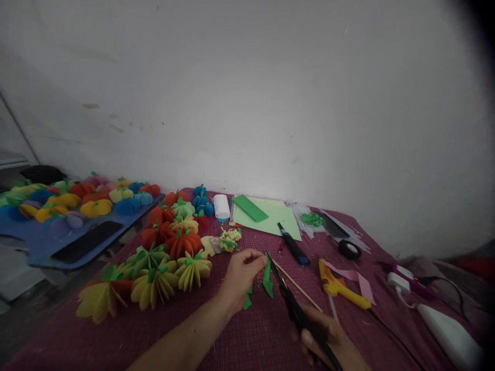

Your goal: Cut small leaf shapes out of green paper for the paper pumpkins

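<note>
My left hand (240, 273) is closed in a pinch, its thumb and forefinger at the top of a narrow green paper piece (267, 282). In my right hand (328, 337) is a pair of black scissors (291, 301), gripped by the handles and slanting up to the left. The scissor tips meet the green paper beside my left fingertips; whether the blades are apart is hard to tell. Small green paper scraps (247, 302) lie under my left hand. A thin wooden stick (299, 287) rests on the cloth just past the scissors.
Folded paper pumpkins (154, 286) crowd the left side, with more on a blue table (29, 238). Behind my hands lie pale green sheets (278, 219), a green strip (250, 207) and a utility knife (293, 245). A yellow glue gun (344, 289) with its cord lies at right.
</note>
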`<state>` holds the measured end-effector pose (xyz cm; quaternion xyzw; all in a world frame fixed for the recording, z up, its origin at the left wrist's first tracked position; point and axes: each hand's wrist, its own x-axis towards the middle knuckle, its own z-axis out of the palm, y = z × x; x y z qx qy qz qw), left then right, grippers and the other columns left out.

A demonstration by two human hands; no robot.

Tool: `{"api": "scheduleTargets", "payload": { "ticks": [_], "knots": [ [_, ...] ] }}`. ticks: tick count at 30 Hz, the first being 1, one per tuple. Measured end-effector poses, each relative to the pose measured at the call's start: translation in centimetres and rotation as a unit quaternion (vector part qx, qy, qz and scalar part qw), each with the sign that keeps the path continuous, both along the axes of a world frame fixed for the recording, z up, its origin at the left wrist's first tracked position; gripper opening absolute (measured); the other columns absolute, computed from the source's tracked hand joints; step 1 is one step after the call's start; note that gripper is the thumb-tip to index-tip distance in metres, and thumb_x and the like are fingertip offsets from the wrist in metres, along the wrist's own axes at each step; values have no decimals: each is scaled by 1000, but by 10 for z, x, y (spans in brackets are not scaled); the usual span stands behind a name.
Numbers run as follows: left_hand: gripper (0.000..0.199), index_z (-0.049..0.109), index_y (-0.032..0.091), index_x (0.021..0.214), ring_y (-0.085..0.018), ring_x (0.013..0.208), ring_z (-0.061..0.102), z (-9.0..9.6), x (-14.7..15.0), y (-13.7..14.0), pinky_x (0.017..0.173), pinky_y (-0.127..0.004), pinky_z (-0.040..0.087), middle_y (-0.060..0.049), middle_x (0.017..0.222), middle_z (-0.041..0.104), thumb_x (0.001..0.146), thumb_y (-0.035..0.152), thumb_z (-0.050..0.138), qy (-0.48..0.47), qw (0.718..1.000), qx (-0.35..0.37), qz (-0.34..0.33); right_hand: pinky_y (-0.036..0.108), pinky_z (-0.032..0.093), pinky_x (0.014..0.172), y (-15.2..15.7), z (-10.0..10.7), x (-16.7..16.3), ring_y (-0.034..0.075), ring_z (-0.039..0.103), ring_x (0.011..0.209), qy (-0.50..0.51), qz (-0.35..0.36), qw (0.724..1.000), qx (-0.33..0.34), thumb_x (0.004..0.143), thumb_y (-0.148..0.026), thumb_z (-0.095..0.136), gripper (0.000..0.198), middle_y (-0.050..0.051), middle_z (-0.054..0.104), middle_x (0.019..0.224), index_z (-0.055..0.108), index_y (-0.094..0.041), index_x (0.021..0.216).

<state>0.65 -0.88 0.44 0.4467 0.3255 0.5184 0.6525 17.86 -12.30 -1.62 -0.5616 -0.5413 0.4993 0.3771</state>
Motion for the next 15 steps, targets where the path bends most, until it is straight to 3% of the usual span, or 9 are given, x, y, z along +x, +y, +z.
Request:
{"api": "scheduleTargets", "payload": {
  "ticks": [15],
  "knots": [
    [22, 61, 14, 59, -9, 47, 36, 1, 0, 0, 48, -22, 27, 4, 50, 47, 61, 34, 71, -1, 1000, -12, -1, 21, 27, 42, 0, 5, 2, 9, 31, 46, -22, -44, 999, -21, 63, -59, 68, 62, -4, 42, 55, 67, -20, 110]
  ]
}}
